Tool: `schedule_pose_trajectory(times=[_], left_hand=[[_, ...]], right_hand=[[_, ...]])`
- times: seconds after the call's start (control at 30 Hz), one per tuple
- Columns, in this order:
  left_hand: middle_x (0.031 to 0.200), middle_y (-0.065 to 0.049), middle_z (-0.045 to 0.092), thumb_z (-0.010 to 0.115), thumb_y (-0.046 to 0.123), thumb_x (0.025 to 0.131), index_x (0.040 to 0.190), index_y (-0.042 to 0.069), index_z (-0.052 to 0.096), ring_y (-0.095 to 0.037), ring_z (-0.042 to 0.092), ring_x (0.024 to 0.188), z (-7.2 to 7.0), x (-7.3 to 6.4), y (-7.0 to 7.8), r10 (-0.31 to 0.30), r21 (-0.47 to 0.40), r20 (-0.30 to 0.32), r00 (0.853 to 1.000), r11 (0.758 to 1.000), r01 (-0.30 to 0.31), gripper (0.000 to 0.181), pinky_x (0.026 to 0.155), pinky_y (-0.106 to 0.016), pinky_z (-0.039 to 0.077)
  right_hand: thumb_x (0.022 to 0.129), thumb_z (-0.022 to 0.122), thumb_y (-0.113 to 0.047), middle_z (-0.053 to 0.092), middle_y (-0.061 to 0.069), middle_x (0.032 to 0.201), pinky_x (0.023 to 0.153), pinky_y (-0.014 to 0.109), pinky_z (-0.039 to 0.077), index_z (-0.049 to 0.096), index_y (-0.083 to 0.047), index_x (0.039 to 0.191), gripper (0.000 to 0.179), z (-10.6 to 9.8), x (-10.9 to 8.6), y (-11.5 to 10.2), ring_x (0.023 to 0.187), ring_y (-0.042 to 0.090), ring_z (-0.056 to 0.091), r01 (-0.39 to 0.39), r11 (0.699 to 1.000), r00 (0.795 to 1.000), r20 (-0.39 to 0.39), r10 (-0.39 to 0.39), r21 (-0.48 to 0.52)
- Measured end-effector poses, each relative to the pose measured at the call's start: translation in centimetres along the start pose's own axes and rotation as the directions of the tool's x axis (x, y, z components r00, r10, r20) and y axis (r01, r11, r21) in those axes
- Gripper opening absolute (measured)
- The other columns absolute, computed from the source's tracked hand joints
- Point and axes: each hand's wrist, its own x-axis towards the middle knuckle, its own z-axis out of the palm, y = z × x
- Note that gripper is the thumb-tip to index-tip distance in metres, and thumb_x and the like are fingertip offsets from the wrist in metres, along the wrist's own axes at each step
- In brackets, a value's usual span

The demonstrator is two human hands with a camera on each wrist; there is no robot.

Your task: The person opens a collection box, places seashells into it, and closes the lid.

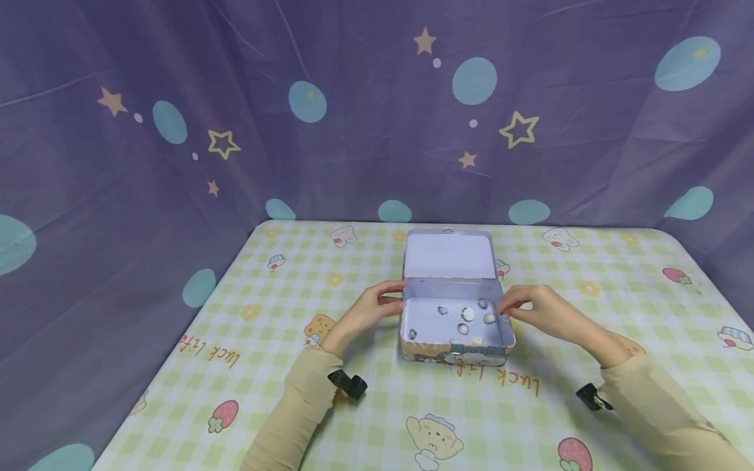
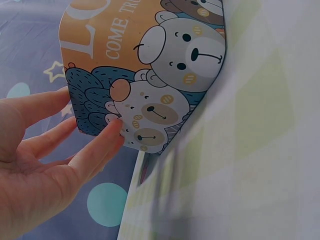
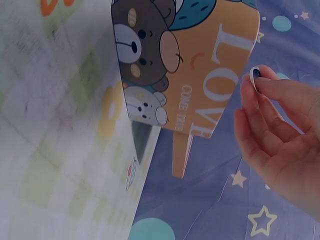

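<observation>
A tin box (image 1: 412,350) with printed bears and lettering stands with its lid (image 1: 449,255) raised at the back. Inside lie several small pale shells (image 1: 467,314), spread over the floor, mostly toward the right. My left hand (image 1: 368,307) is at the box's left side; its extended fingertips touch the printed wall in the left wrist view. Over the right rim, my right hand (image 1: 542,311) pinches a small shell (image 3: 254,80) between thumb and fingers. That shell shows a white edge and a dark bluish face.
The table is covered by a green-and-white checked cloth (image 1: 353,261) with cartoon prints. A purple curtain (image 1: 377,131) with stars and ovals hangs behind and to the left. Black wrist cameras (image 1: 347,384) sit at both sleeves.
</observation>
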Motion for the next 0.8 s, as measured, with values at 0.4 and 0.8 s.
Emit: schedule_pose_trajectory(times=[0.4, 0.8], left_hand=[[0.130, -0.031, 0.035, 0.052, -0.002, 0.085, 0.128, -0.012, 0.035, -0.045, 0.042, 0.113, 0.0, -0.1, 0.1, -0.002, 0.005, 0.003, 1.000, 1.000, 0.002, 0.047, 0.089, -0.033, 0.046], [0.131, -0.028, 0.036, 0.055, 0.001, 0.085, 0.129, -0.008, 0.037, -0.043, 0.043, 0.113, -0.4, 1.0, -2.3, -0.003, -0.014, -0.004, 1.000, 1.000, 0.003, 0.048, 0.089, -0.034, 0.047]], right_hand=[[0.080, 0.057, 0.006, 0.065, 0.002, 0.086, 0.064, 0.022, 0.051, 0.068, -0.009, 0.084, 0.019, 0.8, 0.6, -0.5, 0.075, 0.008, 0.058, -0.081, 0.995, 0.992, 0.107, 0.074, 0.062], [0.080, 0.058, 0.004, 0.065, 0.003, 0.087, 0.064, 0.022, 0.051, 0.068, -0.006, 0.085, 0.015, 1.2, 0.7, -0.4, 0.075, 0.006, 0.057, -0.075, 0.996, 0.990, 0.125, 0.069, 0.041]])
